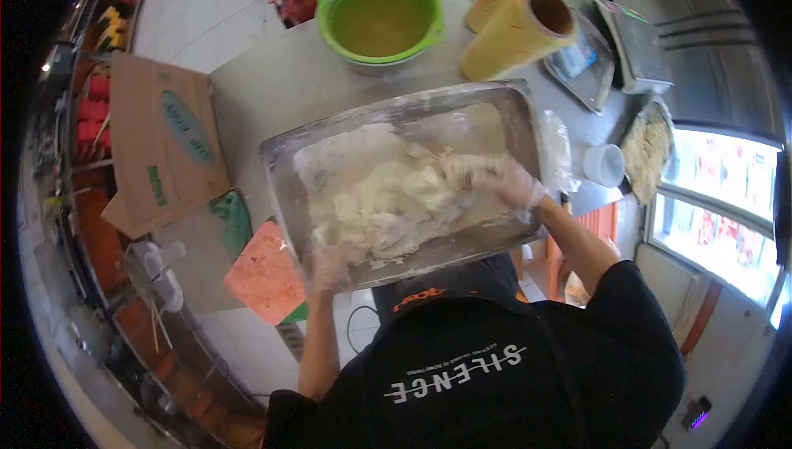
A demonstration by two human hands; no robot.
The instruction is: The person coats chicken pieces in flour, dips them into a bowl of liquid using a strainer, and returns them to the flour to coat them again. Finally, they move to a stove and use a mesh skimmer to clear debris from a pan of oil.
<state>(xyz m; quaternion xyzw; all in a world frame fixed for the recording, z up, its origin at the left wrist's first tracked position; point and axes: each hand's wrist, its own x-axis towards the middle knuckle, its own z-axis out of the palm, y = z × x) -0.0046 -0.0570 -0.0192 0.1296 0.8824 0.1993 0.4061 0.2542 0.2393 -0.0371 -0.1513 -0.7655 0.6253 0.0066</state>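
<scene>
A deep metal tray [289, 230] dusted with white powder lies in front of me. Heaped inside is a mound of pale, floury pieces [388, 210] coated in what looks like flour. My right hand [513, 185], in a clear plastic glove, is over the tray's right side at the edge of the heap. Its fingers are smeared by motion and dusted white, beside some floury pieces. At the tray's near left corner, my left hand [328, 267], also gloved, is closed over the rim, its fingertips close to the heap.
Behind the tray stands a green-rimmed bowl [326, 16] of yellowish liquid, with yellow rolls [511, 40] of wrap to its right. A cardboard box [169, 144], green cloth [231, 222] and pinkish board [268, 276] are at left. Right are a white tub [604, 166] and a bag [648, 152].
</scene>
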